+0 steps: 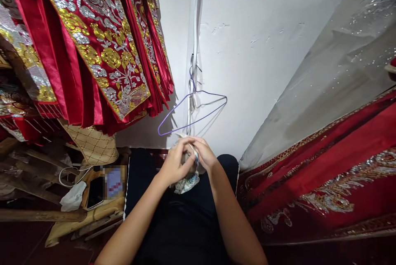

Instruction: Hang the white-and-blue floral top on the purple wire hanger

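A small crumpled bag (188, 183), pale with bluish and greenish patches, hangs between my hands above my lap. Whether it is plastic or cloth, and what it contains, I cannot make out. My left hand (175, 161) wraps its fingers round the upper left side of the bag. On the other side, my right hand (205, 154) has its fingers bent over the bag's upper edge, close to my left fingertips. The fingers partly hide the bag's top.
A purple wire hanger (192, 125) hangs on the wall just beyond my hands. Red embroidered garments (111, 55) hang at the left. A plastic-covered red garment (349, 174) fills the right. A dark phone (95, 192) and white tissue (73, 196) lie on a wooden stool (102, 211).
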A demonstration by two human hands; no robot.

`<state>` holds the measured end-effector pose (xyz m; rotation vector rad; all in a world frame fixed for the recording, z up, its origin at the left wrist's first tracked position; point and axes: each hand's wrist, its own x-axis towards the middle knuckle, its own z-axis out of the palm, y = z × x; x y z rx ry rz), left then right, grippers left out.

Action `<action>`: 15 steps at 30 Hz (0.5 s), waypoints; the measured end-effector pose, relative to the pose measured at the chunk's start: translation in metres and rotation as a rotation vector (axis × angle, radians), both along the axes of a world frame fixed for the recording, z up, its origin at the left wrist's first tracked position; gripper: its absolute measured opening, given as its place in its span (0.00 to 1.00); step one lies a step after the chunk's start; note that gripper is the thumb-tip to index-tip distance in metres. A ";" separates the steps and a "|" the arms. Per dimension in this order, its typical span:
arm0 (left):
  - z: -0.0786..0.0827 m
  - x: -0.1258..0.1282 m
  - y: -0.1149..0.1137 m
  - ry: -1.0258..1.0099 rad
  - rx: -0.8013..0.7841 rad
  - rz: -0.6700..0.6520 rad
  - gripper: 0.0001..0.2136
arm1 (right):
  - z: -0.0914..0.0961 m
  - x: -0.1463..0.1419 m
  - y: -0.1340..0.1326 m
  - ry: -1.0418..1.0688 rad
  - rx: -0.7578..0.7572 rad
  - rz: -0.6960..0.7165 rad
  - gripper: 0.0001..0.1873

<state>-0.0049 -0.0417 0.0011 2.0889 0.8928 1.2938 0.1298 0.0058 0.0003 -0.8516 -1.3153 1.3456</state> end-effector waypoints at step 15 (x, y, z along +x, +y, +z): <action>0.001 -0.039 0.048 0.195 -0.201 -0.183 0.20 | 0.067 0.030 -0.009 -0.284 0.300 0.119 0.06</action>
